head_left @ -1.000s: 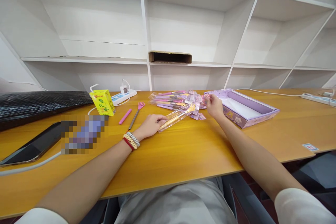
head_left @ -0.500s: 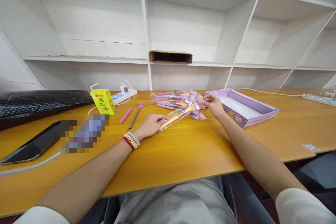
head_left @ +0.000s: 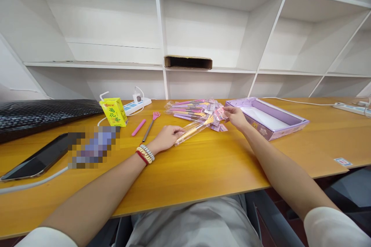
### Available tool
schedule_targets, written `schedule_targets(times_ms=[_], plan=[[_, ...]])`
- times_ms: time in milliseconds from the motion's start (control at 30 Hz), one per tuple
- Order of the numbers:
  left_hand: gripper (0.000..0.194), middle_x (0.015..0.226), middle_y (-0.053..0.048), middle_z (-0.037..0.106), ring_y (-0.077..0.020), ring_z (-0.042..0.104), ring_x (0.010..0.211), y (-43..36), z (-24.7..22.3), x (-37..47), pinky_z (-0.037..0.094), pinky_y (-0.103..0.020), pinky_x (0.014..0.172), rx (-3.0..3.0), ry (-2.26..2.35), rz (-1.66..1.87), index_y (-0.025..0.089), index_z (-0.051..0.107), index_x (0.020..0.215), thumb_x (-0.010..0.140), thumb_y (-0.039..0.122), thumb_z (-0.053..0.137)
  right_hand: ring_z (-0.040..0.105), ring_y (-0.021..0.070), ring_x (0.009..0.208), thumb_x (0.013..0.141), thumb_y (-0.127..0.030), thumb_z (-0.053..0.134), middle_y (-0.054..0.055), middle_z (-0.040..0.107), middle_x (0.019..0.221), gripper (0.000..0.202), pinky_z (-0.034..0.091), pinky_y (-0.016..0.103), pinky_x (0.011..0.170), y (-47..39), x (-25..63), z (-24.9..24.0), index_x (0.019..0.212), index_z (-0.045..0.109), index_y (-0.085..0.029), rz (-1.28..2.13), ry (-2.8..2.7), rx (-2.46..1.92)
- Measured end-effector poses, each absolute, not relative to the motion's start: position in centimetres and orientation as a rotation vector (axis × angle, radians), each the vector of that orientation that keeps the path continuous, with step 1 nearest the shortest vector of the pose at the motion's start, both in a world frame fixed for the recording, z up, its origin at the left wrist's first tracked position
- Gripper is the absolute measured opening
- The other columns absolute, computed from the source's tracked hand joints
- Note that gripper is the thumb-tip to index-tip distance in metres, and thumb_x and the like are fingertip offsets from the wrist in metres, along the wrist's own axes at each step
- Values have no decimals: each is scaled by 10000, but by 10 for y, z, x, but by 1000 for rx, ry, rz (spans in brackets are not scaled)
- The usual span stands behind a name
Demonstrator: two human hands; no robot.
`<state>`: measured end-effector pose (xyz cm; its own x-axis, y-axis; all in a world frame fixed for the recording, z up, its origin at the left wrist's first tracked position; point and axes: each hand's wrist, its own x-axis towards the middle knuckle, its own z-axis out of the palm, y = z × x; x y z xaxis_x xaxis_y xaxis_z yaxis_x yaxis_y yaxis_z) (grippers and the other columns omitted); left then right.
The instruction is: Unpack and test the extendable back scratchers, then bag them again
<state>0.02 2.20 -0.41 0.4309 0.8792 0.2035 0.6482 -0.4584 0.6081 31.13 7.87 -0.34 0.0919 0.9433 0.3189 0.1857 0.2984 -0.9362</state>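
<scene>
My left hand (head_left: 168, 137), with bracelets at its wrist, pinches the near end of a clear plastic packet (head_left: 193, 130) that holds a yellow hand-shaped stick. My right hand (head_left: 236, 117) has its fingers closed on the pink card end (head_left: 221, 113) at the far side of the packet. Behind and under the packet lies a pile of similar wrapped sticks (head_left: 188, 108) in pink and purple. An unwrapped stick with a pink hand-shaped head (head_left: 155, 115) and a pink tube (head_left: 138, 127) rest left of my left hand.
An open purple box (head_left: 272, 119) sits right of the pile. At the left are a yellow drink carton (head_left: 114, 112), a power strip (head_left: 136, 105), a dark phone (head_left: 43, 156), a blurred item and a black bag (head_left: 49, 117). White shelves (head_left: 208, 71) stand behind the table.
My right hand has shifted very slightly at the card end. My left hand and the packet are almost where they were.
</scene>
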Motion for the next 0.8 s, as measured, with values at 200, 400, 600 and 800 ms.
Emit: schedule_targets(times_ms=[200, 400, 600, 800], plan=[[374, 840, -24, 697, -172, 599, 674, 22, -3, 1, 427, -258, 634, 2255, 1287, 696, 188, 675, 953, 811, 419, 418, 612, 154, 585, 614, -219, 648, 54, 685, 766, 208, 496, 233, 413, 77, 312, -3, 807, 644, -142, 787, -1395, -1185], [387, 764, -23, 689, -173, 585, 650, 20, -2, 1, 424, -264, 626, 2255, 1301, 697, 186, 681, 954, 801, 431, 423, 597, 138, 556, 595, -190, 656, 49, 674, 719, 207, 480, 207, 374, 78, 313, -3, 793, 634, -137, 770, -1405, -1228], [378, 847, -22, 696, -176, 595, 692, 21, -3, 1, 428, -260, 636, 2248, 1282, 705, 188, 679, 953, 804, 427, 427, 586, 125, 548, 600, -163, 640, 44, 666, 721, 183, 473, 197, 370, 77, 313, -3, 780, 620, -141, 768, -1398, -1239], [372, 916, -32, 694, -191, 609, 784, 23, -5, 0, 435, -267, 700, 2254, 1265, 706, 188, 675, 965, 812, 418, 426, 587, 126, 558, 605, -183, 649, 39, 663, 720, 175, 471, 200, 380, 75, 312, -2, 772, 612, -147, 767, -1415, -1244]])
